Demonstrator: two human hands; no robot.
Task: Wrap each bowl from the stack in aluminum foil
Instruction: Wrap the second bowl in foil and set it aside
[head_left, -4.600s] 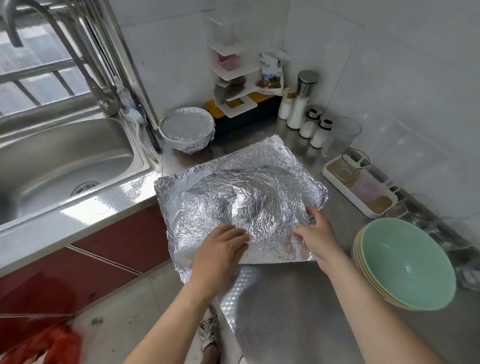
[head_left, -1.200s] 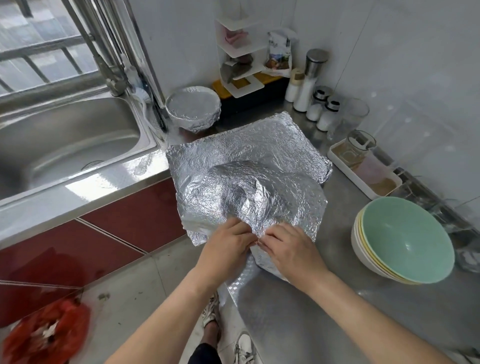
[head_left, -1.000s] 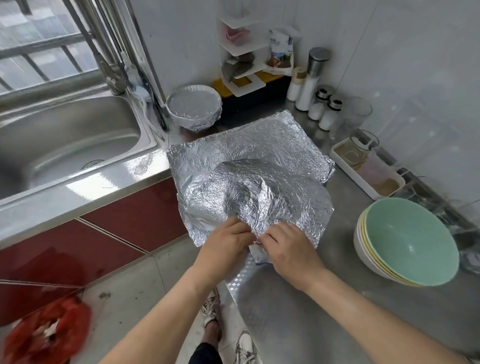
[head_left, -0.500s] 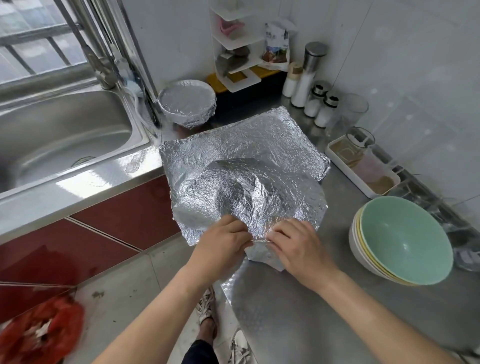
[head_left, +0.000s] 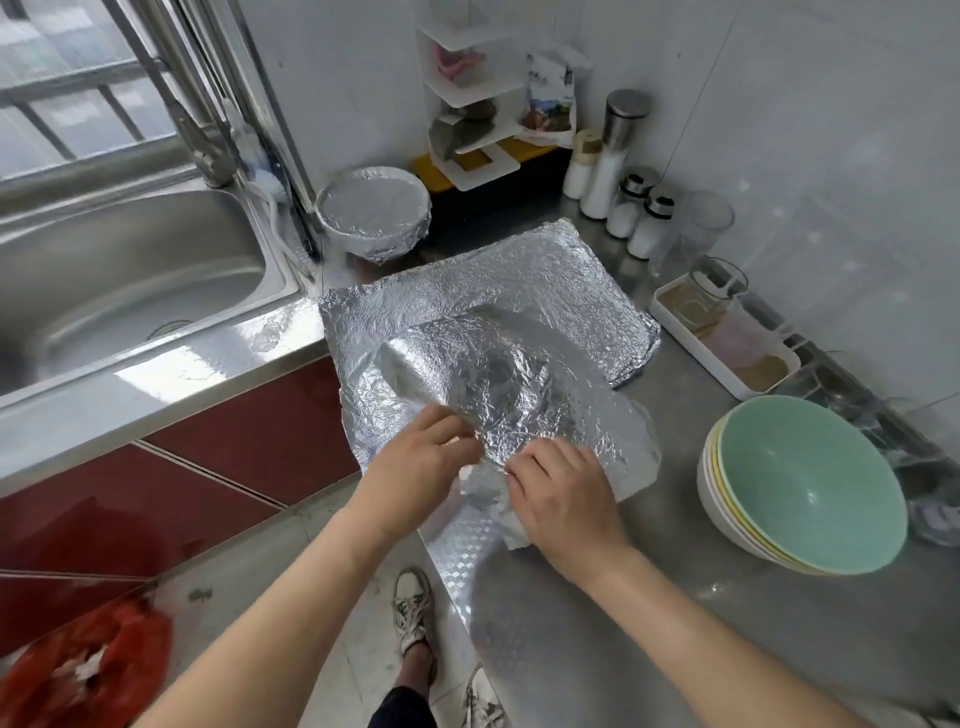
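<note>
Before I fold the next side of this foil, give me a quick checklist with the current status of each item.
1. Grip on the near edge of the foil sheet: ok; left hand and right hand both pinch it.
2. Top covered: ok; the foil domes and nothing bare shows.
3. Right flap tucked: not ok; it lies flat on the counter.
4. Underside wrapped: cannot tell.
5. Wrapped bowl out of the way: ok; it sits beside the sink.
6. Stack of bowls apart from the foil: ok.
</note>
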